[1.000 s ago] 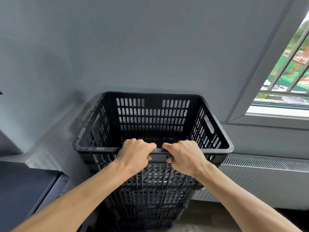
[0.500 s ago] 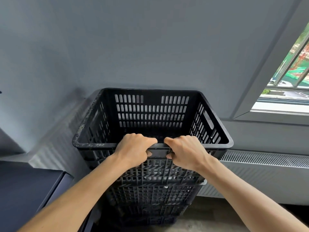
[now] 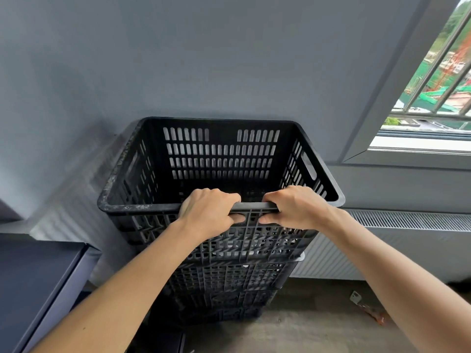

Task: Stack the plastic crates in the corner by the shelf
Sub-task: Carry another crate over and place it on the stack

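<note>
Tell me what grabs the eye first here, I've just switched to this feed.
A black slotted crate fills the centre, on top of a stack of similar crates against the grey wall. Both hands grip its near rim side by side, the left hand and the right hand, fingers curled over the edge. At the upper right, a barred window shows bright green outside.

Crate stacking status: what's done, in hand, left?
Done: the lower crates sit nested against the wall beside the dark shelf. In hand: the left hand and right hand grip the near rim of the top crate, which sits on the stack; whether it is fully seated, I cannot tell. Left: settle it and let go. No loose crates in view.
</note>
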`<state>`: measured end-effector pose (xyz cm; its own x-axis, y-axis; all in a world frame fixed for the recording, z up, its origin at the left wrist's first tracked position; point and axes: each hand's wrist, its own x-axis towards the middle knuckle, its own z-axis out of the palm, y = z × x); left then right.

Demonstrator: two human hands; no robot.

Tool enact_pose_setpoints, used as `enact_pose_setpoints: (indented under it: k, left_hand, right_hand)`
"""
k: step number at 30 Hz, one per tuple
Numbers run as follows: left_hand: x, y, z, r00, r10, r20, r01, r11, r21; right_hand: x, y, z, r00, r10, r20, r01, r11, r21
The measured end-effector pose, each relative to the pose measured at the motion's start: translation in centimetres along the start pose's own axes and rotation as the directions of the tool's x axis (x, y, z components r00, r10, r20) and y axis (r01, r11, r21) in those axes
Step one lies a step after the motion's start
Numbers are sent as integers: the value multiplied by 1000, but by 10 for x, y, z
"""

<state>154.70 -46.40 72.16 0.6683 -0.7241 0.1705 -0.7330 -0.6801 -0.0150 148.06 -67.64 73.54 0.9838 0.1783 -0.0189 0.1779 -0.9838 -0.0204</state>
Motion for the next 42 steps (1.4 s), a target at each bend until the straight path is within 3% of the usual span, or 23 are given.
enact_pose_setpoints:
  k: [7, 14, 24, 42]
  left_hand:
    - [3, 16, -1, 1000, -11, -1, 11, 999, -47]
    - [3, 22, 0, 997, -8, -80, 9, 1000, 7]
    - [12, 25, -3, 998, -55, 20, 54, 998, 23]
    - [8, 19, 7, 992, -125, -26, 125, 992, 1]
  right_hand:
    - [-25, 27, 1, 992, 123, -3, -123, 992, -19]
    - [-30, 34, -2, 994, 88, -66, -90, 996, -28]
    - [-30, 40, 0, 992, 50, -119, -54, 998, -32]
    - [-23, 43, 3, 997, -15, -75, 15, 1000, -6]
